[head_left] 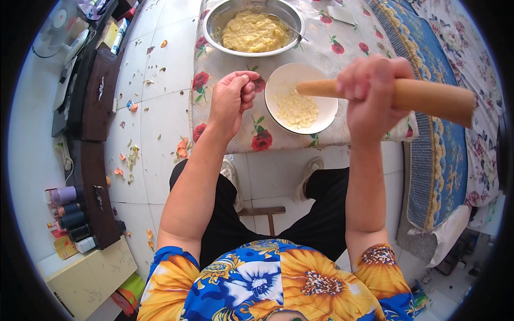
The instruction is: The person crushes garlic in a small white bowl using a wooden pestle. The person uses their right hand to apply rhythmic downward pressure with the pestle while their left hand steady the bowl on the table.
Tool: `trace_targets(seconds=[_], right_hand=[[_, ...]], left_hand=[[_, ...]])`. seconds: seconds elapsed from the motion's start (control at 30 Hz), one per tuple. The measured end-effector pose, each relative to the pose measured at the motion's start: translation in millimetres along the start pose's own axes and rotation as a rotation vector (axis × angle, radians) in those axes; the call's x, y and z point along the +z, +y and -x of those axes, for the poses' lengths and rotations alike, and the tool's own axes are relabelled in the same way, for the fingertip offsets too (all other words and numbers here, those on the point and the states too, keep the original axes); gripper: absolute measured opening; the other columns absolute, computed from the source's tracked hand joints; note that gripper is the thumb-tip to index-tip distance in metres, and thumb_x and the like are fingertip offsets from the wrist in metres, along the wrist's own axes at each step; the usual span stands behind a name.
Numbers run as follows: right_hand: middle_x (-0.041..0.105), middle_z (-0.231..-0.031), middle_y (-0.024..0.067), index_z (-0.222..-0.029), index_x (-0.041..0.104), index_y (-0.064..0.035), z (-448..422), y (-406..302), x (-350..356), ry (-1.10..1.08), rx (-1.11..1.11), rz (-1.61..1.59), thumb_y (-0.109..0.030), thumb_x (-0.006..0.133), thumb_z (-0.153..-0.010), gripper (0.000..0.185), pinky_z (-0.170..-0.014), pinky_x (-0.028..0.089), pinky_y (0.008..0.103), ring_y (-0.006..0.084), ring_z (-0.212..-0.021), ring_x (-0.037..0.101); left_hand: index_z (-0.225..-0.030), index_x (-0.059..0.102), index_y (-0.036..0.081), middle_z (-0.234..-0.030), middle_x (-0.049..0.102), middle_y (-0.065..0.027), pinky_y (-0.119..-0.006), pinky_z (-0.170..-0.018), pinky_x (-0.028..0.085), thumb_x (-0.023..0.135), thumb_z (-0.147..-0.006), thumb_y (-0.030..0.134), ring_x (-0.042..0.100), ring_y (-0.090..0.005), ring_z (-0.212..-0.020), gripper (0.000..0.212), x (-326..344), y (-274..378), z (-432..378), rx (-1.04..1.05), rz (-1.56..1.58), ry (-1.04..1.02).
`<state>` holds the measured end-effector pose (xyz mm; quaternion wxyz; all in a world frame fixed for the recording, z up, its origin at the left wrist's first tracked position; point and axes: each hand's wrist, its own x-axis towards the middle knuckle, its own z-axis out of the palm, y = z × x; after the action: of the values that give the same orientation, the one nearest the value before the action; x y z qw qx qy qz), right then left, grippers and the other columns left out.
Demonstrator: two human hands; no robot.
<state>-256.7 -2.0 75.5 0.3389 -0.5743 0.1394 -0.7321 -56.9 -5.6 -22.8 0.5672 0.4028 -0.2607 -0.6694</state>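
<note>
My right hand (pixel 371 98) grips a tapered wooden rolling pin (pixel 435 100) near its middle, slightly blurred. The pin's narrow end hangs over a white bowl (pixel 283 78), and its thick end points out to the right. In the bowl lie small pale chopped pieces (pixel 299 112) that look like garlic. Left of the bowl, my left hand (pixel 235 100) is above the tablecloth, fingers curled and thumb against the index finger, with nothing visible in it. Behind the bowl stands a metal basin (pixel 211 36) of yellow mashed food (pixel 257 32), with a metal spoon (pixel 296 32) in it.
The table wears a rose-patterned cloth (pixel 229 138); a pale flat piece (pixel 342 15) lies on it at the back. Peelings (pixel 182 147) are scattered on the tiled floor (pixel 168 68). A blue-covered seat (pixel 445 160) stands right, a dark cabinet (pixel 96 88) left. A wooden bar (pixel 261 210) shows between my legs.
</note>
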Motion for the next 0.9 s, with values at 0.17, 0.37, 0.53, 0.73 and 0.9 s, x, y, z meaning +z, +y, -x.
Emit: trace_targets(seconds=[0.17,0.37,0.53,0.73,0.9], right_hand=[[0.053,-0.056,0.0003,-0.075,0.052,-0.0040,10.3,19.7,5.2,0.041,0.246,0.215,-0.002,0.062,-0.090,0.017,-0.045,0.042,0.0207,0.0054,-0.048,0.051],[0.052,-0.054,-0.0001,-0.075,0.052,-0.0040,11.9,2.9,8.5,0.015,0.316,0.077,-0.003,0.062,-0.090,0.018,-0.042,0.039,0.0201,0.0052,-0.046,0.049],[0.050,-0.053,0.0013,-0.075,0.050,-0.0043,10.9,17.1,8.1,0.075,0.212,0.031,-0.003,0.059,-0.091,0.019,-0.043,0.041,0.0219,0.0062,-0.045,0.048],[0.052,-0.054,0.0006,-0.076,0.052,-0.0044,9.8,22.8,7.3,0.087,0.179,0.100,-0.005,0.061,-0.091,0.018,-0.042,0.041,0.0211,0.0059,-0.045,0.049],[0.053,-0.054,-0.0003,-0.077,0.054,-0.0038,2.8,20.7,7.9,0.071,0.140,0.107,-0.005,0.064,-0.089,0.016,-0.042,0.042,0.0204,0.0047,-0.045,0.051]], left_hand=[[-0.100,0.060,-0.001,-0.067,0.047,0.0052,-0.016,-0.043,0.028,0.049,-0.094,0.012,0.037,-0.0007,-0.052,0.017,11.4,-8.7,-3.2,-0.061,-0.180,-0.016],[-0.098,0.063,0.002,-0.066,0.048,0.0074,-0.016,-0.043,0.031,0.050,-0.095,0.013,0.040,0.0000,-0.052,0.017,17.0,-11.9,-0.6,-0.014,-0.224,-0.017],[-0.096,0.064,0.003,-0.069,0.055,0.0055,-0.016,-0.045,0.035,0.051,-0.095,0.014,0.045,-0.0006,-0.054,0.017,17.4,-15.9,-5.7,0.017,-0.279,0.027],[-0.088,0.062,0.006,-0.069,0.057,0.0039,-0.016,-0.044,0.035,0.050,-0.097,0.020,0.047,-0.0014,-0.053,0.021,16.1,-21.2,-12.6,0.078,-0.267,0.028],[-0.078,0.056,0.009,-0.065,0.054,0.0042,-0.016,-0.040,0.032,0.053,-0.097,0.031,0.043,-0.0014,-0.048,0.029,16.8,-20.5,-13.5,0.002,-0.248,0.061]])
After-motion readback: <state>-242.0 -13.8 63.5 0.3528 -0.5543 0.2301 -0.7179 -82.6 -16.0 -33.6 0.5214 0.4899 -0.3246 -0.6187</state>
